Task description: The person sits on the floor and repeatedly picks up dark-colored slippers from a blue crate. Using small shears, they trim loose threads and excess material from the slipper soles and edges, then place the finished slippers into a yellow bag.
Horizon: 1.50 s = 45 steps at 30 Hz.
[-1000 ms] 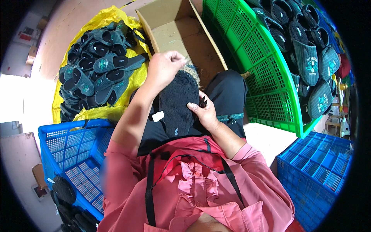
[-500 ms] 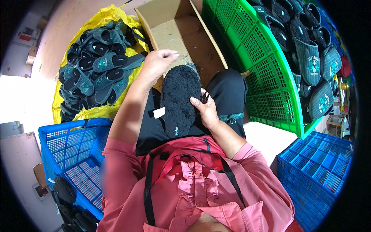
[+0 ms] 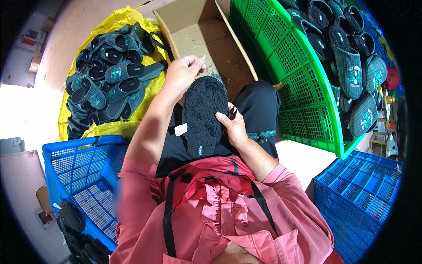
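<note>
A black fuzzy slipper sole [image 3: 204,116] lies over my lap, a white tag [image 3: 180,129] sticking out at its left edge. My right hand [image 3: 234,127] grips the sole's right edge, thumb on the pile and fingers partly hidden. Against those fingers shows a small dark pointed tool [image 3: 232,110], whose kind I cannot make out. Above the sole's far end, my left hand [image 3: 187,72] is closed in a pinch. A tiny pale wisp shows at its fingertips, too small to name. This hand is near the sole's tip and close to the cardboard box.
An open cardboard box [image 3: 252,66] with scraps inside stands ahead. Dark green slippers [image 3: 118,72] heap on a yellow bag [image 3: 66,115] at left; more [image 3: 351,66] lie beyond a green crate [image 3: 303,83]. Blue crates [image 3: 79,147] flank me, and black fuzzy pieces [image 3: 72,215] lie at lower left.
My left hand has shifted slightly right and its fingers have drawn into a tighter pinch, pointing upward. The right hand and the slipper sole have stayed almost in place.
</note>
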Each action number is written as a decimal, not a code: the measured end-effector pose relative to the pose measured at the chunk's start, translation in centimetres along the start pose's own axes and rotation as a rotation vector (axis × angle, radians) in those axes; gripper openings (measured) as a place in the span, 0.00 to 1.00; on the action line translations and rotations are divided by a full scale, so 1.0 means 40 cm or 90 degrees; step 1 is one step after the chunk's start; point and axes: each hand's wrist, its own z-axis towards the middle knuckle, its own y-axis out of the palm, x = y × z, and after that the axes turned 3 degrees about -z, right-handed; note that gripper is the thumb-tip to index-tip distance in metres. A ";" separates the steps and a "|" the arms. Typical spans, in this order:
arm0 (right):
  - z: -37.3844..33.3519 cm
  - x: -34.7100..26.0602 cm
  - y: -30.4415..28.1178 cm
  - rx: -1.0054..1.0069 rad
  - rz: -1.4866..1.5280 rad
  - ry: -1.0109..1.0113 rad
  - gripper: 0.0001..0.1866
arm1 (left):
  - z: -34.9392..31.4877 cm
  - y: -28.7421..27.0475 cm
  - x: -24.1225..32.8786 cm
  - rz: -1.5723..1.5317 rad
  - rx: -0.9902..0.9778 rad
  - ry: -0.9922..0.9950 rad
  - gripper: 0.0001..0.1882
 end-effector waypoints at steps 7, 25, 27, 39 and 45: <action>-0.011 -0.016 0.002 -0.016 -0.005 0.012 0.26 | -0.119 0.011 -0.009 -0.092 -0.158 -0.063 0.22; -0.019 -0.018 0.003 -0.009 -0.008 0.047 0.25 | -0.103 0.021 0.016 0.073 0.094 0.079 0.05; -0.019 -0.014 0.006 -0.009 -0.011 0.042 0.25 | -0.076 0.017 -0.005 -0.004 0.109 0.074 0.06; -0.019 -0.011 -0.002 0.001 -0.010 0.051 0.23 | -0.086 -0.006 -0.024 -0.123 0.022 0.010 0.13; -0.016 -0.033 -0.008 -0.018 -0.221 -0.063 0.22 | -0.184 0.028 -0.033 -0.089 -0.069 -0.004 0.17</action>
